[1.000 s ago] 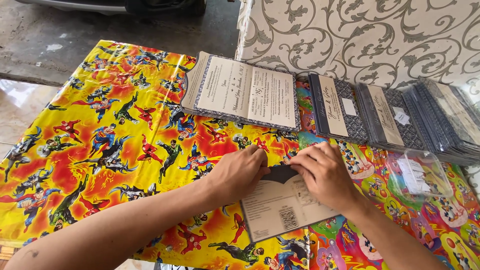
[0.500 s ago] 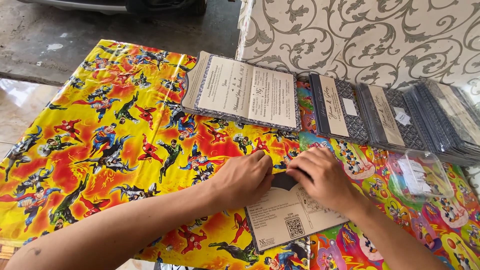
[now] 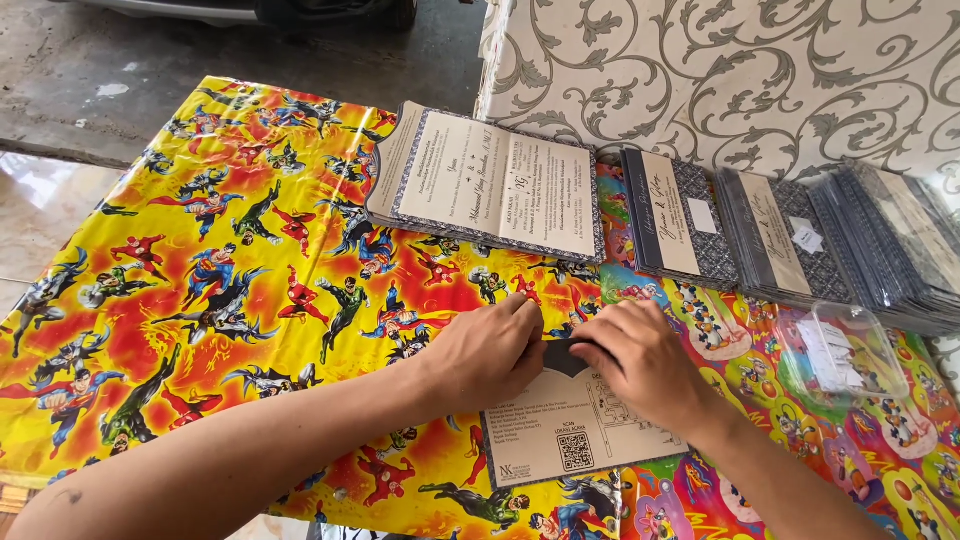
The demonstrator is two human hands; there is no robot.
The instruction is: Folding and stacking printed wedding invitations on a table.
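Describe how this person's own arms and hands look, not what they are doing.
Both the left hand and the right hand are bare: no gloves, rings, watch or bracelets show. Both forearms are bare too, with no sleeve in view. A small dark mark sits on the left forearm near the frame's lower edge. Fingernails look short and unpainted.

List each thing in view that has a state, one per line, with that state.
Left hand: flat, pressing the card's top edge.
Right hand: flat, pressing the card.
Card: lying flat, printed side up.
Open cards stack: unfolded.
Folded cards row: closed, overlapping.
Clear plastic container: lid closed.
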